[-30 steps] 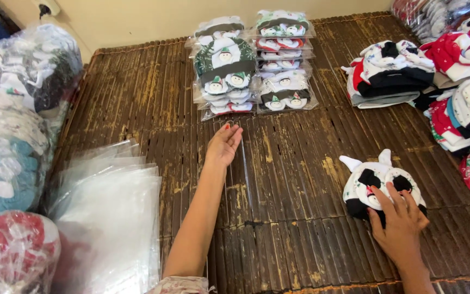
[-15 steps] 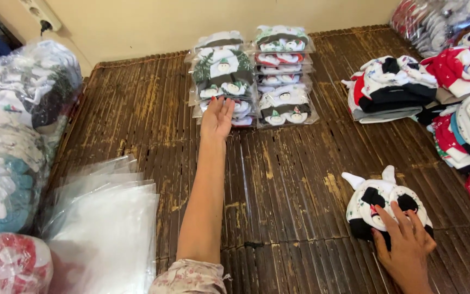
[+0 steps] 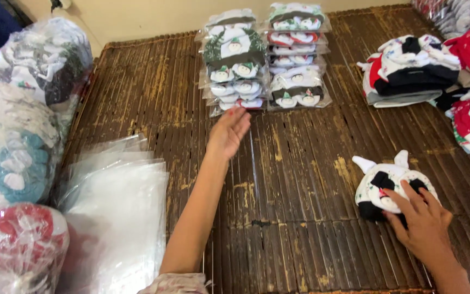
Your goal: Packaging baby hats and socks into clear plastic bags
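Observation:
My left hand (image 3: 228,132) is stretched out over the dark slatted mat (image 3: 300,179), open and palm down, its fingertips just short of the front of the left pile of bagged knitted hats (image 3: 234,62). A second bagged pile (image 3: 297,54) stands right beside it. My right hand (image 3: 421,223) lies with spread fingers on a white and black knitted hat with small ears (image 3: 390,185) at the near right of the mat.
A stack of clear plastic bags (image 3: 112,218) lies at the near left. Large bags stuffed with hats (image 3: 20,125) line the left edge. Loose folded hats (image 3: 409,68) are heaped at the right and far right.
My left hand reached forward to the left bagged pile and has now drawn back slightly from it. My right hand stays on the eared hat.

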